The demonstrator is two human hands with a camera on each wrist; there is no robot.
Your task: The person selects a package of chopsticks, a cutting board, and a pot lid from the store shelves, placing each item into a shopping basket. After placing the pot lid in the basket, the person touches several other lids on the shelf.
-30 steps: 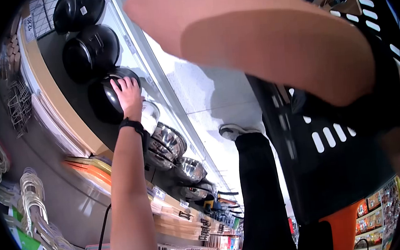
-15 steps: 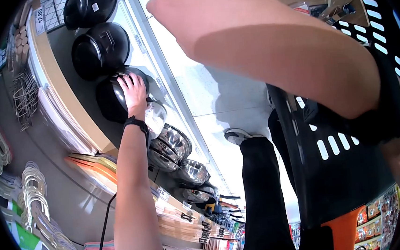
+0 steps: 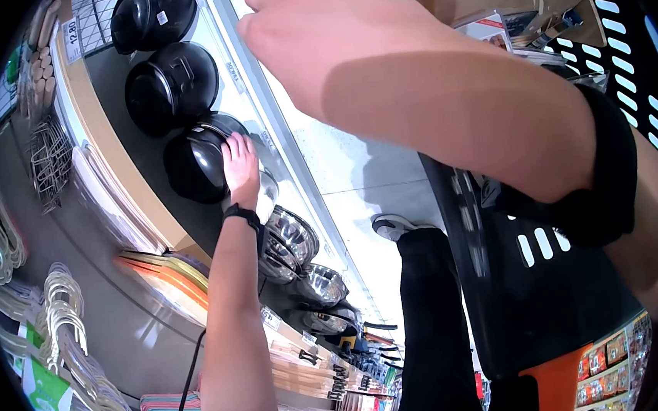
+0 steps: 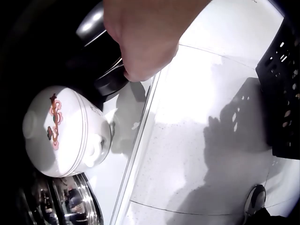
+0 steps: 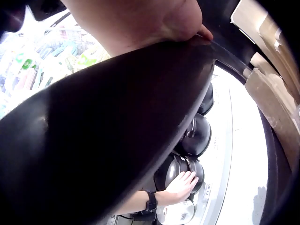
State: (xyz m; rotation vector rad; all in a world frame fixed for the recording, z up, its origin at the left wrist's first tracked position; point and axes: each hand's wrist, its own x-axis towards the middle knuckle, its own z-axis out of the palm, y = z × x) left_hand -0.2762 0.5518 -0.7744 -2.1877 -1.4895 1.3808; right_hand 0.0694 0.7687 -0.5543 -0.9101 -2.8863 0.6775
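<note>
My left hand rests, fingers loosely extended, on a black pot on the shelf, just beside a white pot (flowers painted on it). My right hand is partly cut off; I can't tell whether it holds anything.
</note>
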